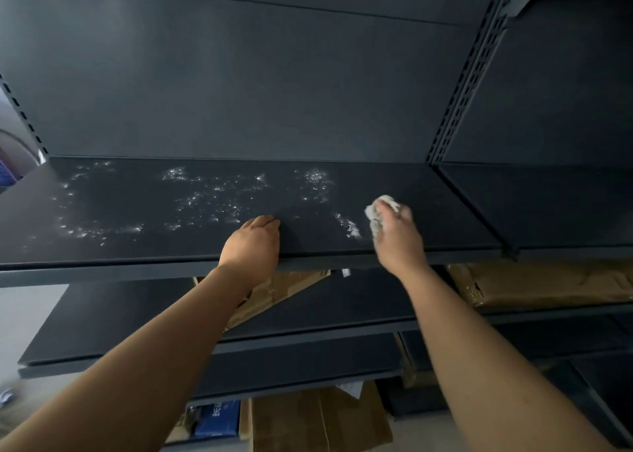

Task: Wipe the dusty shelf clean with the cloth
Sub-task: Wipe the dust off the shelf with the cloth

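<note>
White dust patches (pixel 202 198) are spread across the left and middle of the dark shelf (pixel 102 219). The left hand (pixel 251 242) is laid flat at the front edge, grip apart and empty. Further right, the crumpled cloth (pixel 375 213) is clamped in the right hand (pixel 397 239), beside a dust streak (pixel 349 225). Dust could be pushed off the edge onto the cardboard boxes (pixel 548 284) below. Most of the cloth is hidden by the fingers.

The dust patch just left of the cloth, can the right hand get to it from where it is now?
Probably yes. The right hand holds the cloth on the shelf right beside that dust patch, with bare shelf between.
</note>
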Demonstrator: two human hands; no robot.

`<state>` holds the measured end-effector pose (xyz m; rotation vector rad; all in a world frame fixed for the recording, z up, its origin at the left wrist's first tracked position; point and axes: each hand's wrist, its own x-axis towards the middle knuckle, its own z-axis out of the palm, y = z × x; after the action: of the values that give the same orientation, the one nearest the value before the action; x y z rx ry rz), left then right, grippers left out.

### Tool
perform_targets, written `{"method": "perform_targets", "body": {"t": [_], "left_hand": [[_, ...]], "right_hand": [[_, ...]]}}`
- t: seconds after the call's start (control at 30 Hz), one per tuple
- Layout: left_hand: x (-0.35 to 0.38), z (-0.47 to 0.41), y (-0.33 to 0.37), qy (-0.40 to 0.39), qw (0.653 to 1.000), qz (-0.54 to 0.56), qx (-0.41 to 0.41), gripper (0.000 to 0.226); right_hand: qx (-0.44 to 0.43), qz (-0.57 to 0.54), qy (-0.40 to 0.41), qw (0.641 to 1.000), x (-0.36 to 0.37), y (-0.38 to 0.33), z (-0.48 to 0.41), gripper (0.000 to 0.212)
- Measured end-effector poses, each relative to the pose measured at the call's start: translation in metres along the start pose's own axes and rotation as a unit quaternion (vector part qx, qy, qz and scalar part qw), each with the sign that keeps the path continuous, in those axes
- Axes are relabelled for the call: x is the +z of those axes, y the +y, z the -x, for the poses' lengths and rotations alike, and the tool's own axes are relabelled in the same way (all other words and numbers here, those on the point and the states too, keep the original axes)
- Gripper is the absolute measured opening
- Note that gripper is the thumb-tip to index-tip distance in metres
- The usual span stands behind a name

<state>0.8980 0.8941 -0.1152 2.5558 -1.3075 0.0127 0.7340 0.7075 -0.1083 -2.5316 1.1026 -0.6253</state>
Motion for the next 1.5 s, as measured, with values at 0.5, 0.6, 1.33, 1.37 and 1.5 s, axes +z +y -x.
{"method": "perform_targets", "body": {"t": [0.5, 0.6, 1.33, 1.37, 1.5], "left_hand": [[-0.008, -0.006, 0.014, -0.011, 1.0, 0.015, 0.003, 0.039], [-0.006, -0.016, 0.024, -0.004, 1.0, 0.022, 0.011, 0.036], [0.013, -0.086, 0.038, 0.062, 0.997, 0.01, -0.05, 0.035], [0.014, -0.086, 0.038, 0.064, 0.997, 0.009, -0.05, 0.035], [0.015, -0.086, 0.04, 0.073, 0.996, 0.003, -0.05, 0.034]], "right_hand": [[0.043, -0.069, -0.022, 0.996, -0.023, 0.031, 0.002, 0.046], [0.118, -0.057, 0.029, 0.991, -0.03, 0.059, -0.013, 0.043], [0.082, -0.021, -0.023, 0.996, 0.028, 0.089, -0.208, 0.041], [0.069, -0.018, -0.033, 0.997, 0.033, 0.079, -0.21, 0.044], [-0.063, -0.036, -0.062, 0.995, 0.052, 0.028, -0.193, 0.041]]}}
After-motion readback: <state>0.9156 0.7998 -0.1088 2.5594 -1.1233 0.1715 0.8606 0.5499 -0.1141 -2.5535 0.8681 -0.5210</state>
